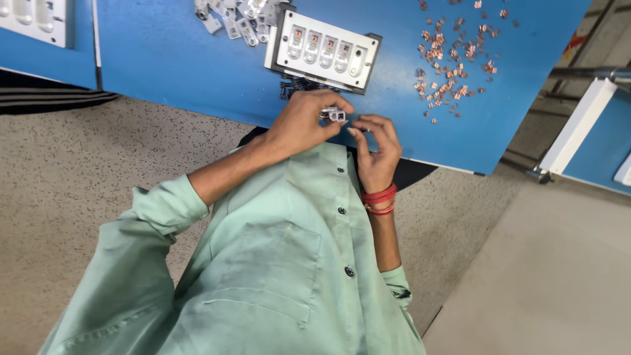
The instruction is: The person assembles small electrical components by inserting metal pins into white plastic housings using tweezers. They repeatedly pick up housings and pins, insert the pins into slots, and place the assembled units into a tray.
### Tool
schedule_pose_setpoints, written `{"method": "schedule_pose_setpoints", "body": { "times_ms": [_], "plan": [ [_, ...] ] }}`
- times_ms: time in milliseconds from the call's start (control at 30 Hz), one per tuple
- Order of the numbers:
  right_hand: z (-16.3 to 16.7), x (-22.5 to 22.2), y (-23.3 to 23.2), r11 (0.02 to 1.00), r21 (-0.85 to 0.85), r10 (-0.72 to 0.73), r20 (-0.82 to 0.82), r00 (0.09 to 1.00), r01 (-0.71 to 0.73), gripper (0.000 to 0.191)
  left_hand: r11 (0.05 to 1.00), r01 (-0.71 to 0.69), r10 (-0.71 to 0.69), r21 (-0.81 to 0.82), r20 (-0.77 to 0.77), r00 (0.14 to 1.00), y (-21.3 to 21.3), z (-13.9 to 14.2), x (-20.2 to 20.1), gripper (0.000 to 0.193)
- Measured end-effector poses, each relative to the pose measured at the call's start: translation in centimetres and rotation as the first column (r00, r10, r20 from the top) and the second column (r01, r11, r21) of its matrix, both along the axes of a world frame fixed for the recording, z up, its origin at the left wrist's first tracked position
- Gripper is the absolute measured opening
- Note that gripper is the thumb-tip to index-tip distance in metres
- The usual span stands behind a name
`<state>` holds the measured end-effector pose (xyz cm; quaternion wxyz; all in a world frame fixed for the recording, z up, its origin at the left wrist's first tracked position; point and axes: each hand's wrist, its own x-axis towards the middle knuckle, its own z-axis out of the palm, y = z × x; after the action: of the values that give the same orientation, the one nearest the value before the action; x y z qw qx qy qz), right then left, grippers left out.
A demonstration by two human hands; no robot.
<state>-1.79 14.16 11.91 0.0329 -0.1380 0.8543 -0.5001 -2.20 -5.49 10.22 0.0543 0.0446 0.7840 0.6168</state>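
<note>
My left hand (pixel 301 122) pinches a small white plastic part (pixel 333 115) between thumb and fingers, just over the near edge of the blue table (pixel 164 59). My right hand (pixel 376 150), with red bangles at the wrist, is curled beside it, its fingertips a short way right of the part. I cannot tell whether those fingertips hold a tiny piece. Just beyond my hands lies a white fixture plate (pixel 325 51) with a row of several slots, most filled with inserts. Small black parts (pixel 299 84) lie between the plate and my left hand.
Loose white plastic parts (pixel 233 18) are heaped at the table's far side. Many tiny copper pieces (pixel 453 62) are scattered to the right. A second white plate (pixel 33 20) sits at top left. A white rail (pixel 578 125) and speckled floor lie beyond the table's right edge.
</note>
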Motion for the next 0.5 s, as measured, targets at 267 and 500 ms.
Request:
{"method": "schedule_pose_setpoints", "body": {
  "times_ms": [267,500],
  "plan": [
    [5.6,3.4,1.2,0.999,0.044,-0.007,-0.297,0.955,0.021,0.018,0.997,0.059,-0.057,-0.044,0.046,0.997,1.0,-0.3,-0.3,0.025],
    [3.3,1.2,-0.3,0.994,0.093,0.084,-0.306,0.948,-0.058,0.019,0.995,0.099,-0.102,0.033,0.119,0.988,0.7,-0.8,-0.3,0.028]
  ]
}}
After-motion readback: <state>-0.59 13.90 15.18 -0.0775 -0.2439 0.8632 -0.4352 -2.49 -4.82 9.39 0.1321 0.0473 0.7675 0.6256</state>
